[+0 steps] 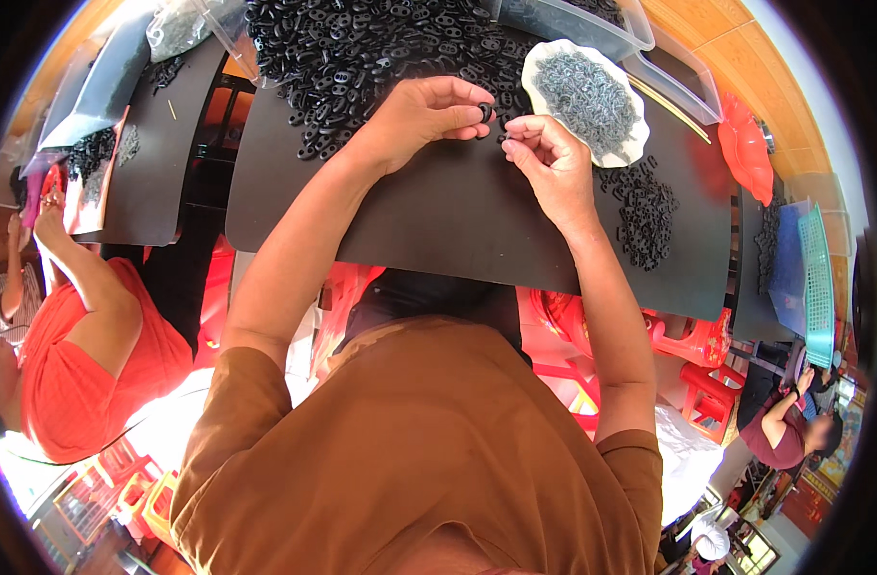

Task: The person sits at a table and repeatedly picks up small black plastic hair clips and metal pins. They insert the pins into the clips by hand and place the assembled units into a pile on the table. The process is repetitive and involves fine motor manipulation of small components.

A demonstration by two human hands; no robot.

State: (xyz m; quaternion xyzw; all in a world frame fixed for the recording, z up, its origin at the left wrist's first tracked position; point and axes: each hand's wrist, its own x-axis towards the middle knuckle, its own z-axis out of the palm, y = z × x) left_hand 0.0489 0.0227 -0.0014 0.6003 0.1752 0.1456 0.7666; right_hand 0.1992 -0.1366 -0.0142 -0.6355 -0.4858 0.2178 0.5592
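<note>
Brown-shirted shoulders are filling the lower centre of the frame, both forearms running up to the black mat [438, 230] at upper centre.

Left hand [424, 115] is pinching a small black ring part [484, 111] between thumb and fingertips, closed on it, part poking out to the right. Right hand [546, 163] is sitting just right of it, fingers curled shut with the tips closing on something tiny and grey; too small to say what.

Key relation: the ring is sitting in the gap between the two hands, fingertips nearly touching, so the left is already on it and the right is approaching from the right side. Ring's axis: can't tell at this size.

Supplies: heap of black parts [381, 48] is lying directly above the left hand, nearer to it. White scalloped dish [552, 57] of small grey pieces is lying just above the right hand. Smaller cluster of black pieces [645, 211] is lying to the right of the right wrist.

Other people are working at the frame's left and lower right edges, well apart.
</note>
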